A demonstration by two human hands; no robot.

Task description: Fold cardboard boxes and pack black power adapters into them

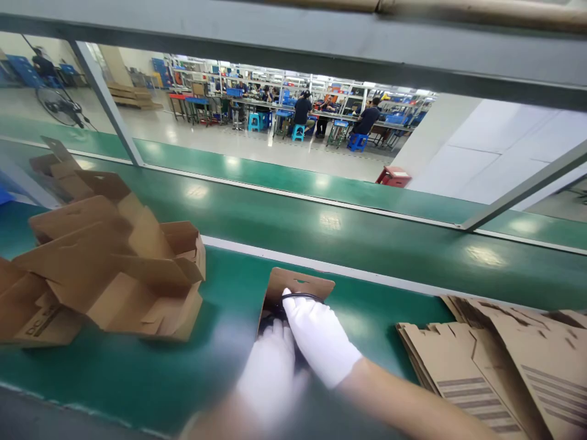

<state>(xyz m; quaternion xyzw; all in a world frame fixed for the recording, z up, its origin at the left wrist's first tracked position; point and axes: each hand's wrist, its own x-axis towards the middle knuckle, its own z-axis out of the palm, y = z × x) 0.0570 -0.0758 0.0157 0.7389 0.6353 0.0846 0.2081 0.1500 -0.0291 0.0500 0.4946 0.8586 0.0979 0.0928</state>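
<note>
We look down on a long green surface (151,373) that runs from left to right. Beyond it, far across the hall, other people sit at benches. On the left lies a loose pile of folded-up boxes (114,275) with their flaps standing open. On the right a stack of flat cardboard blanks (495,360) fans out, well apart from the pile.

Between the two, straight ahead of both hands, stands a small carton (300,284). Its long axis points away from us and its slotted tab flap is raised at the far end. Both hands are gloved in white.

The right hand (321,339) reaches furthest forward and covers the carton's near opening. Its fingers are stretched out and held close together. The fingertips rest on a loop of black cable (300,296) that arches at the carton's mouth, though we cannot tell whether they pinch it.

The left hand (270,373) sits just beside and behind the right, against the carton's near left side. It is too blurred for us to say how far it is open or what it grips.
</note>
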